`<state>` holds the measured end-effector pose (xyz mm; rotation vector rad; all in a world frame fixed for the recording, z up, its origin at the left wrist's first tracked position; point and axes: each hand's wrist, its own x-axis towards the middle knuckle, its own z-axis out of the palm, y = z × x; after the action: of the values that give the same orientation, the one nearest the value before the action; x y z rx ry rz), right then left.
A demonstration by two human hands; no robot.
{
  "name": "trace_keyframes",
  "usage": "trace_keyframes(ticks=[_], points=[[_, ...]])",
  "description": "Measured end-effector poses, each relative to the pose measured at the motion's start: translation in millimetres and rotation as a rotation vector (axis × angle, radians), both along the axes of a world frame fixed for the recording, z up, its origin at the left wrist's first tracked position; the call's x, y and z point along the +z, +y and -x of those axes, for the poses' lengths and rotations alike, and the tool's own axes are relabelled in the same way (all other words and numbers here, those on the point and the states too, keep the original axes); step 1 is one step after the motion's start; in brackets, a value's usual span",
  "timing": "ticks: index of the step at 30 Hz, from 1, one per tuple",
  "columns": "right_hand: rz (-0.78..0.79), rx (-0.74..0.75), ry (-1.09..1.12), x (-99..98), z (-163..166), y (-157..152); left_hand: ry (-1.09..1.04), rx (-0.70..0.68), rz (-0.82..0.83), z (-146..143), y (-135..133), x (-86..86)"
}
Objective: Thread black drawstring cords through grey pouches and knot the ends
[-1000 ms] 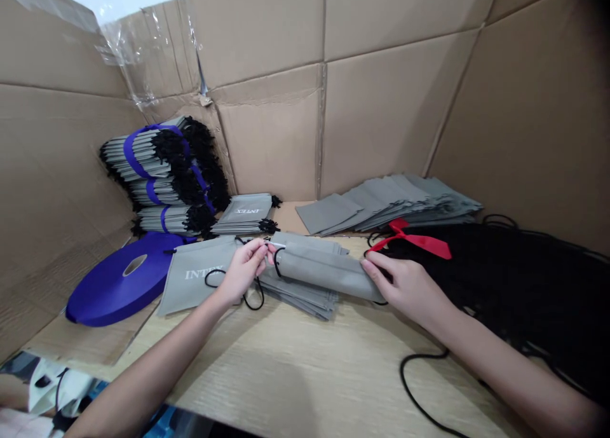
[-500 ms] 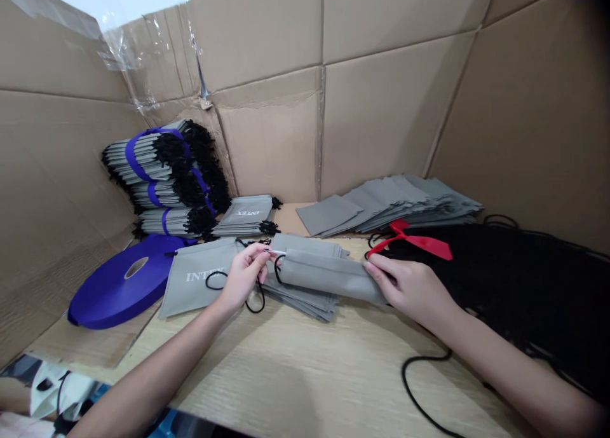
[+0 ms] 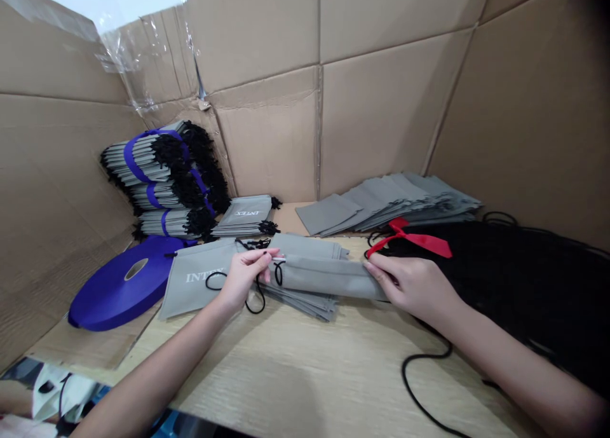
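A grey fabric pouch (image 3: pixel 328 277) is stretched between both hands just above a small pile of grey pouches (image 3: pixel 305 301) on the wooden table. My left hand (image 3: pixel 245 274) pinches a thin white tool and a black cord (image 3: pixel 252 292) at the pouch's left end. My right hand (image 3: pixel 410 284) grips the pouch's right end with closed fingers. A flat grey pouch printed INTEX (image 3: pixel 197 282) lies just left of my left hand.
Bundles of grey pouches tied with purple ribbon (image 3: pixel 159 177) stack at the back left, a purple ribbon roll (image 3: pixel 121 282) in front. More grey pouches (image 3: pixel 391 203) fan at the back right. Black cords with a red tie (image 3: pixel 500 279) heap on the right. Cardboard walls (image 3: pixel 381 95) surround the table.
The held pouch has sunk slightly and flattened as my hands pulled it straight. My left fingers have shifted a little at the pouch's opening.
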<state>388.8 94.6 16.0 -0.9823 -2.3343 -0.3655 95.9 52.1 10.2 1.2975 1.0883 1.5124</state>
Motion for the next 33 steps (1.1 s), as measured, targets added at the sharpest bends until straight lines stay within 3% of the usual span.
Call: trace_keyframes(ticks=[3, 6, 9, 12, 13, 15, 16, 18, 23, 25, 28, 33], points=[[-0.018, -0.020, -0.022, 0.9, -1, 1, -0.170, 0.023, 0.017, 10, 6, 1.2], [-0.020, -0.058, -0.021, 0.3, -2, 2, -0.145, 0.183, 0.107, 28, 16, 1.4], [-0.018, -0.076, -0.021, -0.8, 0, 2, 0.130, 0.405, 0.042, 40, 19, 5.7], [0.037, -0.053, -0.001, 0.2, 3, -1, 0.636, 0.647, -0.353, 29, 11, 18.6], [0.071, -0.034, 0.014, 1.4, 5, -3, 0.800, 0.635, -0.464, 21, 7, 23.4], [0.164, 0.020, 0.062, 5.2, 8, -7, 1.097, 0.310, -0.572, 2, 1, 30.6], [0.220, 0.046, 0.097, 7.5, 9, -9, 1.190, 0.159, -0.565, -6, -1, 32.1], [0.361, 0.090, 0.187, 12.1, 10, -11, 1.264, -0.001, -0.528, -17, 1, 30.4], [0.865, 0.182, 0.529, 15.3, 6, -3, 1.326, 0.022, -0.459, -13, 8, 20.4], [0.984, 0.205, 0.626, 14.2, 3, 3, 1.366, 0.004, -0.458, -9, 8, 21.5], [1.013, 0.206, 0.680, 13.0, -2, 8, 1.387, -0.021, -0.456, -7, 5, 24.9], [0.908, 0.158, 0.596, 13.4, -9, 10, 1.355, -0.062, -0.371, -6, 4, 24.3]])
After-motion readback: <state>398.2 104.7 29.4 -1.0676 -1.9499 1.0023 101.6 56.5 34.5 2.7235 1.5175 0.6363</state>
